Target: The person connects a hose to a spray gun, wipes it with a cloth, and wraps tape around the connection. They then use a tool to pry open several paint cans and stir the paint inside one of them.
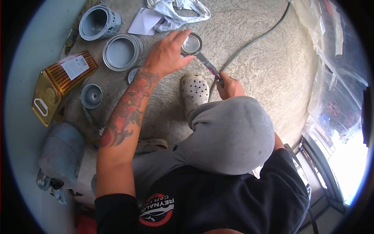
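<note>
My left hand is closed around a small round metal can above the concrete floor, thumb and fingers on its sides. Its silvery round top faces up. My right hand grips the dark handle of a narrow, paint-stained flat blade that looks like a putty knife. The blade's far end meets the rim of the can on the side nearest my right hand; whether it sits under the rim cannot be made out. Below the can, my light clog rests on the floor.
To the left stand an open can of grey paint, a paint-smeared bucket, a rectangular tin and a grey cup. White cloth lies at the back. A hose crosses the floor; plastic sheeting hangs right.
</note>
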A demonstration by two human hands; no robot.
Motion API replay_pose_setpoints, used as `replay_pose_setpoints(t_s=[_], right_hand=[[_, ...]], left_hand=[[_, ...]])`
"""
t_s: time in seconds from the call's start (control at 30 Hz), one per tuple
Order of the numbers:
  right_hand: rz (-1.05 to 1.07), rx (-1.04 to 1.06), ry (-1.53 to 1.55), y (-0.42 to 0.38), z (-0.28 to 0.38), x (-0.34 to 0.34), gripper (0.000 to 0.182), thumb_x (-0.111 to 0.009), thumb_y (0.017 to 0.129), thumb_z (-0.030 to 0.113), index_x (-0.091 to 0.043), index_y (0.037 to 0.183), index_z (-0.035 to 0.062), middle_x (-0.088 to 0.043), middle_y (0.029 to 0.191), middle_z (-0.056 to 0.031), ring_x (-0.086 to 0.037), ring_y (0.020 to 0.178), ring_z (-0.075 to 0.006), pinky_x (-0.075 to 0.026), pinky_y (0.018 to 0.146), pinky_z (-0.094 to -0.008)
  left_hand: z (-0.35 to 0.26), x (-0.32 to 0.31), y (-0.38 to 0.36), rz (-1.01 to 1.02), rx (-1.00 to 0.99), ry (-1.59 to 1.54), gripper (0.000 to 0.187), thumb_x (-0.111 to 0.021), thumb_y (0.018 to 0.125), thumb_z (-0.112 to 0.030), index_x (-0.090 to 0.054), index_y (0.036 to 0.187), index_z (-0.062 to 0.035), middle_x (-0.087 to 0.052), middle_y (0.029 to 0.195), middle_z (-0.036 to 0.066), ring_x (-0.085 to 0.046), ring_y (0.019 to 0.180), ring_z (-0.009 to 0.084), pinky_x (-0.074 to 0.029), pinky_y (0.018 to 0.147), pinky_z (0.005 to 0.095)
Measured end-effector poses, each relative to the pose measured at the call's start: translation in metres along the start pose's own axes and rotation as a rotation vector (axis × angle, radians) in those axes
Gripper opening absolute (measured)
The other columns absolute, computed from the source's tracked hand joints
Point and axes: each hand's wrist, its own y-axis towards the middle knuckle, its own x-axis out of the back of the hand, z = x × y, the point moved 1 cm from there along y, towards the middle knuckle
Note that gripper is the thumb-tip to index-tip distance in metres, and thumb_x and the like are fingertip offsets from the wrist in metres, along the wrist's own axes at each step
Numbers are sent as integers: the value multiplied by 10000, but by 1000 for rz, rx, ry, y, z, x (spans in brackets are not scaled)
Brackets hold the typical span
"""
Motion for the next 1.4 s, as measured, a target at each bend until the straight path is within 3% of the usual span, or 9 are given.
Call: replay_pose_setpoints(t_s=[0.1,0.17,0.27,0.4,0.67,0.9,1.13,1.23,1.4], right_hand=[[-3,-22,-161,3,3,7,186,-668,900,95,-629,1079,62,-716,869,-186,-720,798,-326,-526,712,-411],[101,42,87,4,0,10,168,-671,887,75,-627,1049,67,-678,741,-108,-668,645,-234,-477,593,-359],[481,-249,457,5,20,33,144,-648,877,44,-621,1019,42,-577,684,-26,-571,637,-167,-429,597,-313],[619,-245,776,10,23,33,126,-631,866,17,-617,986,53,-512,693,39,-489,643,-85,-366,579,-264],[234,-49,304,11,12,19,135,-670,888,86,-628,1004,32,-622,716,-93,-598,655,-192,-478,638,-340],[-18,-3,467,19,-24,-7,177,-675,887,116,-625,1027,22,-657,745,-178,-648,661,-280,-500,642,-402],[-193,-9,142,63,-57,-24,301,-699,857,160,-581,1105,38,-666,799,-236,-665,810,-448,-516,709,-493],[-215,34,40,83,-59,-31,479,-726,819,160,-543,1255,90,-634,1116,-246,-623,1023,-439,-510,826,-485],[-260,176,-235,88,-9,-18,762,-816,755,192,-455,1420,110,-484,1352,-160,-495,1210,-376,-480,956,-450]], left_hand=[[1,-1,-1,-29,-2,-1,753,-865,742,-270,-537,1380,-41,-625,1267,183,-623,1146,369,-534,951,424],[1,-3,-2,-35,-1,12,754,-868,739,-279,-539,1374,-38,-625,1264,186,-626,1140,371,-536,947,426],[-1,-2,-3,-47,7,27,754,-873,736,-296,-542,1360,-33,-629,1253,189,-631,1131,375,-539,937,428],[-4,1,-5,-41,50,14,744,-871,741,-302,-540,1351,-36,-640,1240,190,-636,1123,380,-536,930,433],[-5,4,-16,-47,85,-267,739,-843,789,-214,-468,1408,-61,-629,1280,200,-627,1184,350,-496,996,417],[9,-6,-32,-217,121,-859,741,-776,822,-55,-368,1440,-51,-469,1444,189,-494,1324,278,-395,1129,414],[3,-10,-43,-250,193,-1117,755,-724,816,59,-329,1451,-47,-426,1449,171,-464,1343,248,-388,1148,409],[0,-10,-46,-248,245,-1135,761,-731,806,66,-346,1451,-54,-440,1421,149,-462,1350,244,-400,1141,409],[-4,-14,-49,-243,302,-1187,823,-758,800,51,-328,1490,-73,-452,1436,153,-465,1358,258,-409,1138,410]])
